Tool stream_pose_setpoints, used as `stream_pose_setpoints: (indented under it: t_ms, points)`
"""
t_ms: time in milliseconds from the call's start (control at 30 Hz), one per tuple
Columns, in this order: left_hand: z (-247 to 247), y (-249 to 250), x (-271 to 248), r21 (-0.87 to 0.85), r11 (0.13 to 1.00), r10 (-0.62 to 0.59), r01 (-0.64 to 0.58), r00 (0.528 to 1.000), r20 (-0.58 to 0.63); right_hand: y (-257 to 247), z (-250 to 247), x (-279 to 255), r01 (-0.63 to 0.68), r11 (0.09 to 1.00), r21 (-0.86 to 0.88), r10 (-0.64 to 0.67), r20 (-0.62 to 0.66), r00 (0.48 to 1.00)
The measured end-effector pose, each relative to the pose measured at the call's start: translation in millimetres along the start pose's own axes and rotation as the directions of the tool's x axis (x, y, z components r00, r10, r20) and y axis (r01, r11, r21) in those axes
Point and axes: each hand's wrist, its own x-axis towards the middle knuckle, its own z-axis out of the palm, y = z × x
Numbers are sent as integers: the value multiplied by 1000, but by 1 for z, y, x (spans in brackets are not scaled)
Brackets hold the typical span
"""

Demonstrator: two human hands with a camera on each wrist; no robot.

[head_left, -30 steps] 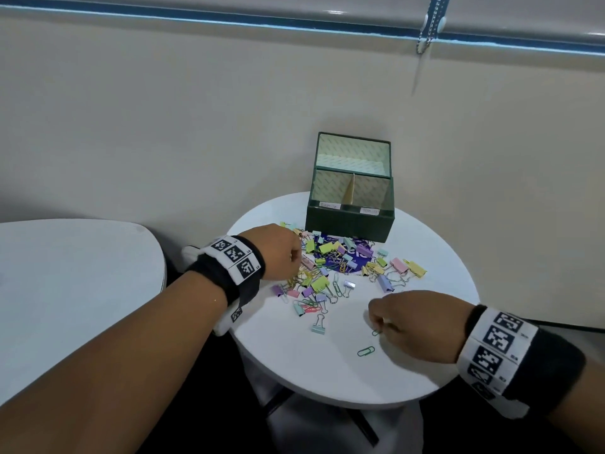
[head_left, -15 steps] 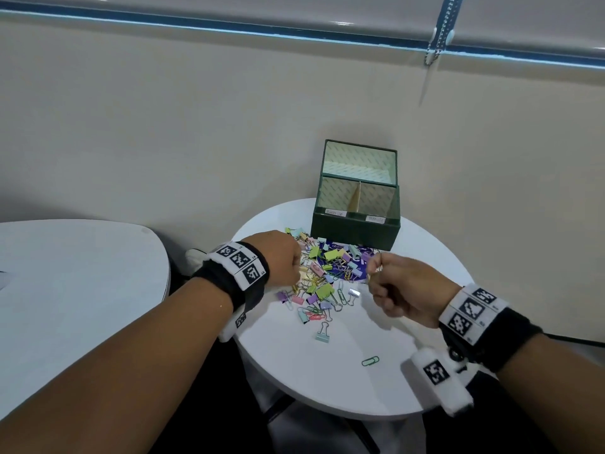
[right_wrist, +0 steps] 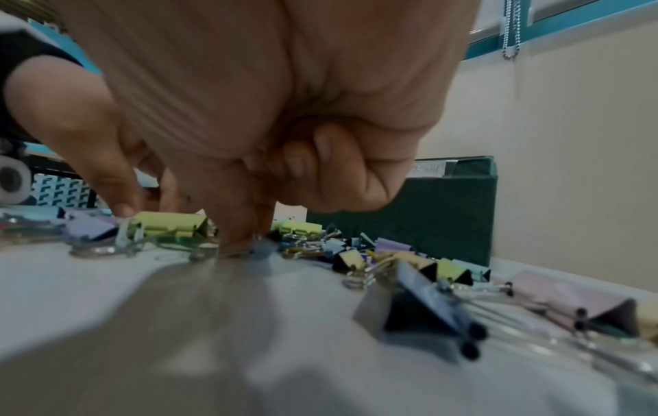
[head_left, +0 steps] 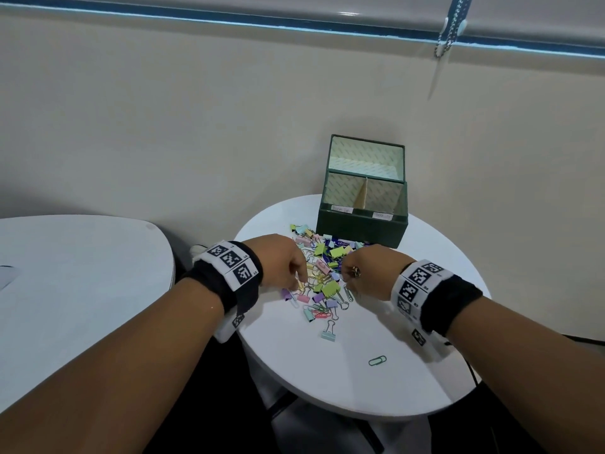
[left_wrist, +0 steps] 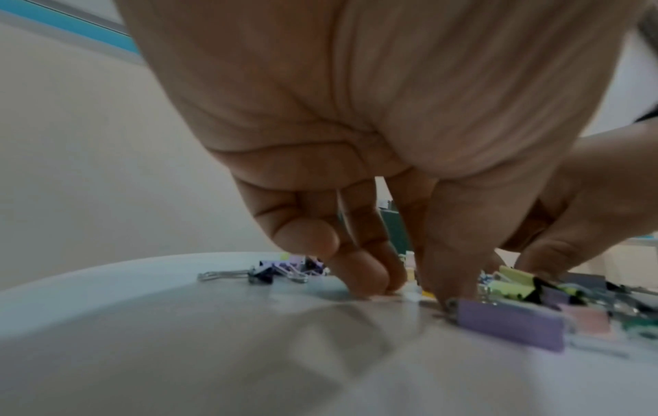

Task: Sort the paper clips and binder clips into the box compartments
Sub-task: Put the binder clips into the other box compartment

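A heap of pastel binder clips and wire paper clips (head_left: 327, 273) lies on the round white table (head_left: 327, 381), in front of the dark green box (head_left: 360, 231). The box has two labelled front compartments and its lid stands up behind. My left hand (head_left: 302, 285) is down at the heap's left edge; in the left wrist view its thumb and fingers (left_wrist: 370, 278) close on a small yellow paper clip beside a purple binder clip (left_wrist: 509, 323). My right hand (head_left: 347, 286) is at the heap's right edge. Its thumb and forefinger (right_wrist: 245, 225) pinch a wire paper clip on the tabletop, the other fingers curled in.
A lone green paper clip (head_left: 377, 361) and a teal binder clip (head_left: 329, 332) lie nearer me on the table. A second white table (head_left: 82, 273) stands to the left, across a dark gap. The wall is right behind the box (right_wrist: 445, 211). A blue-grey binder clip (right_wrist: 409, 304) lies by my right wrist.
My right hand left the lone green paper clip, rose toward the heap and has now come down at its right edge. The left hand stayed at the heap's left side.
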Motion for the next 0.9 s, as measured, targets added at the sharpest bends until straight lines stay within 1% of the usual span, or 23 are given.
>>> stream_pose_setpoints:
  t_ms: [67,167,233,267,300,333,367,400,433,467,500,533,567,600,633,700,733,767,800,833,900]
  points:
    - [1,1,2,14,1000,14,-14,1000,-2,-2,1,2,8,999,-39,-7,11,1000]
    - [2,2,4,54,998,44,-43,999,-18,1,6,1,52,994,-96,-54,-13,998]
    - [5,2,6,82,996,43,-41,999,-26,4,8,0,68,994,-83,-69,-6,998]
    - [7,1,7,99,994,42,-39,999,-31,7,7,0,59,997,-57,-59,3,998]
    - [8,1,7,114,993,41,-36,999,-35,10,5,-1,48,999,5,-48,3,999]
    - [9,1,8,121,992,42,-38,998,-38,13,1,-3,24,993,112,-24,3,1000]
    - [8,2,7,125,991,46,-41,998,-39,17,-3,-6,-1,960,279,3,-4,1000]
    - [7,2,7,126,991,50,-45,998,-42,22,-6,-10,-35,860,508,41,1,999]
    - [5,3,6,120,992,54,-48,998,-46,26,-9,-15,-55,649,759,64,17,998]
    - [4,4,6,103,993,62,-57,997,-52,30,-11,-21,-70,330,941,65,51,997]
    - [4,4,6,79,995,70,-66,996,-51,33,-14,-27,-84,-1,996,37,84,996]
    - [4,5,6,57,995,80,-78,996,-43,37,-16,-32,-96,-234,967,3,99,995]
    - [3,6,6,47,995,88,-86,996,-34,40,-18,-38,-90,-361,928,-17,90,996]
    - [3,7,6,48,994,100,-98,994,-33,43,-19,-41,-79,-428,900,-17,79,997]
    - [3,8,6,54,993,105,-104,994,-32,45,-22,-45,-67,-466,882,-11,70,997]
    - [3,12,6,75,991,112,-109,993,-30,50,-27,-48,-53,-513,857,22,75,997]
    - [3,13,5,79,991,106,-104,994,-25,50,-30,-47,-59,-519,853,46,97,994]
    - [3,14,4,75,993,95,-93,995,-18,50,-35,-45,-71,-502,862,78,126,989]
    - [3,16,4,72,994,86,-85,996,-7,50,-39,-42,-81,-463,882,122,154,981]
    - [3,18,4,68,995,77,-77,997,8,52,-45,-37,-87,-402,911,174,169,970]
    - [3,20,3,46,997,67,-68,997,34,56,-55,-26,-82,-232,969,305,152,940]
